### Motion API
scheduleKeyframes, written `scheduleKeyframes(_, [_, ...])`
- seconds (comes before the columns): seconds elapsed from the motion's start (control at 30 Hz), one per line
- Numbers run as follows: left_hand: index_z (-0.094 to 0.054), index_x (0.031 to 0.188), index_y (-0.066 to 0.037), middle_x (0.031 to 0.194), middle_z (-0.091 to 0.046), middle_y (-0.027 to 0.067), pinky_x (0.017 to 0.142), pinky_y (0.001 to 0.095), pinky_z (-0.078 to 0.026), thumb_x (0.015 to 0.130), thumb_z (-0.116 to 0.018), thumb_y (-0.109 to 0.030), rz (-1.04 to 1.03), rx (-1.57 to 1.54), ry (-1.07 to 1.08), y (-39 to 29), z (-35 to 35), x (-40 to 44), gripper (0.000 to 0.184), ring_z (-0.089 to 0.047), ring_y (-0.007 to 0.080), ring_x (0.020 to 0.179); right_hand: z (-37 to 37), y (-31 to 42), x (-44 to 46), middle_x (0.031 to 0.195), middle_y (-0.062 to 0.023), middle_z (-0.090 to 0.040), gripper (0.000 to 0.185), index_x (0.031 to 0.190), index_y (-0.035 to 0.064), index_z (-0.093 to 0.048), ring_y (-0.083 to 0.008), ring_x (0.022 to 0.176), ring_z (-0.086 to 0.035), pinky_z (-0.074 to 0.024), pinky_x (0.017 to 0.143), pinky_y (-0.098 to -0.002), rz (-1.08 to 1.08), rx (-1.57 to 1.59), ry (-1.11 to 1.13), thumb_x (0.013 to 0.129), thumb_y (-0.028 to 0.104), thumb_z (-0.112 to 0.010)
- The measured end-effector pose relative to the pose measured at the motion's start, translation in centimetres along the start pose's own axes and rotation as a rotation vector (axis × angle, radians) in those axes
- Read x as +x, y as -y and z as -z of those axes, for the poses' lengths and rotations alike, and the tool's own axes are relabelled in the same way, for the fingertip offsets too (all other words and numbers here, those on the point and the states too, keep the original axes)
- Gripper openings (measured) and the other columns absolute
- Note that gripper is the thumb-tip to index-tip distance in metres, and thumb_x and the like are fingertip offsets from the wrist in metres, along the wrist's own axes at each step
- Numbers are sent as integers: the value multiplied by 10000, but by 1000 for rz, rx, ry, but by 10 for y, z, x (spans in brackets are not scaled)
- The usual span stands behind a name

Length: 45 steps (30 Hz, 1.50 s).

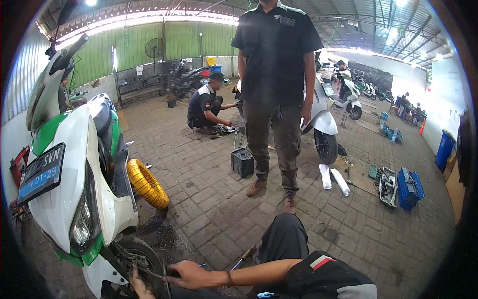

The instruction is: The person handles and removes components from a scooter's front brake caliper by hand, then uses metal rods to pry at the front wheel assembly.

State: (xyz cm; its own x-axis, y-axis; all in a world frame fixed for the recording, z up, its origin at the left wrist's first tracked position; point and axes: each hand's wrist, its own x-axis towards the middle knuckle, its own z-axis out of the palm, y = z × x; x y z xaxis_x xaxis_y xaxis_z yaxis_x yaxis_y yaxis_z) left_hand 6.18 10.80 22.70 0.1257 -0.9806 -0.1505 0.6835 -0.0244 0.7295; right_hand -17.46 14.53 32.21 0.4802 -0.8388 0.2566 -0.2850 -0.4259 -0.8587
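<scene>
A white and green scooter (72, 184) stands at the left, its front wheel (144, 251) low beside me. My right hand (191, 275) is closed around the end of a long, thin metal tool (152, 273) that reaches toward the wheel hub. The tool's exact kind is unclear. Close to the wheel, my left hand (138, 283) is upright by the tool's far end, thumb raised; its other fingers are mostly hidden. On the floor by my knee lies a screwdriver-like tool (244, 256) with an orange-brown handle.
A person (274, 60) stands just ahead; another person (206, 102) crouches behind. A yellow coiled ring (147, 183) rests against the scooter. On the paving are a black box (242, 162), white rolls (340, 182), a tool tray (388, 187) and a blue toolbox (410, 189).
</scene>
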Motion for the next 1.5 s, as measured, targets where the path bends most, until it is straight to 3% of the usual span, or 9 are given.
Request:
scheduleKeyframes(0.13, [-536, 1171, -19, 1082, -588, 130, 836, 410, -457, 943, -493, -341, -133, 145, 63, 1, 3, -1, 397, -561, 279, 980, 24, 14, -6, 1088, -167, -547, 380, 1081, 16, -552, -306, 1068, -522, -411, 900, -443, 509, -574, -114, 801, 262, -624])
scheduleKeyframes(0.27, [-526, 1191, -17, 1102, -589, 129, 858, 399, -452, 943, -486, -331, 87, -13, 98, -3, 7, 2, 402, -560, 278, 998, 3, 0, 1, 1161, -149, -491, 333, 1033, 34, -569, -303, 1159, -429, -361, 937, -483, 785, -712, -142, 741, 185, -616])
scheduleKeyframes(0.47, [-519, 1211, -18, 1121, -593, 128, 833, 430, -468, 924, -509, -361, -2, -9, -32, 16, 45, 34, 448, -578, 305, 994, -10, -2, 10, 1039, -106, -590, 267, 1054, 45, -559, -289, 1023, -559, -414, 904, -430, 580, -762, 117, 824, 178, -588])
scheduleKeyframes(0.53, [-523, 1206, -15, 1117, -598, 133, 840, 443, -466, 905, -535, -397, -45, 120, -111, 13, 38, 32, 486, -578, 310, 998, -4, 17, 11, 946, -99, -628, 309, 1059, -8, -546, -269, 852, -606, -477, 765, -380, -13, -106, 102, 879, 238, -594])
scheduleKeyframes(0.73, [-567, 1118, 57, 1039, -626, 157, 753, 360, -508, 901, -587, -255, 35, -2, -156, -5, 9, 16, 380, -621, 264, 891, -9, -11, 16, 863, -161, -619, 564, 1074, -84, -498, -218, 760, -589, -479, 662, -360, -506, 810, 172, 856, 414, -647])
scheduleKeyframes(1.03, [-571, 1134, -5, 1044, -616, 120, 762, 406, -488, 931, -517, -339, -85, 120, -123, 1, 16, 23, 395, -595, 283, 918, 7, -5, -2, 1152, -151, -504, 503, 1149, 16, -502, -292, 1083, -467, -386, 906, -411, 678, -780, -133, 722, 226, -663])
scheduleKeyframes(1.27, [-572, 1131, -4, 1038, -623, 128, 779, 400, -493, 932, -510, -367, -55, 50, -92, 8, 43, 38, 419, -600, 279, 918, -8, -8, 10, 1048, -112, -578, 430, 1172, 74, -527, -271, 1012, -529, -417, 860, -420, 563, -747, 30, 798, 257, -635])
scheduleKeyframes(1.33, [-576, 1127, -8, 1013, -634, 119, 792, 412, -490, 932, -507, -374, -36, 117, -96, 5, 44, 42, 420, -602, 281, 911, -9, 5, 8, 891, -107, -618, 416, 1155, 22, -532, -244, 860, -575, -452, 771, -403, 40, -307, 109, 849, 285, -635])
scheduleKeyframes(1.5, [-554, 1155, 23, 1051, -622, 142, 781, 408, -504, 930, -524, -325, 36, -41, -114, 2, 34, 39, 416, -609, 278, 926, -3, 10, 11, 797, -122, -637, 441, 1132, -40, -522, -172, 692, -568, -470, 646, -350, -134, 300, 77, 880, 302, -641])
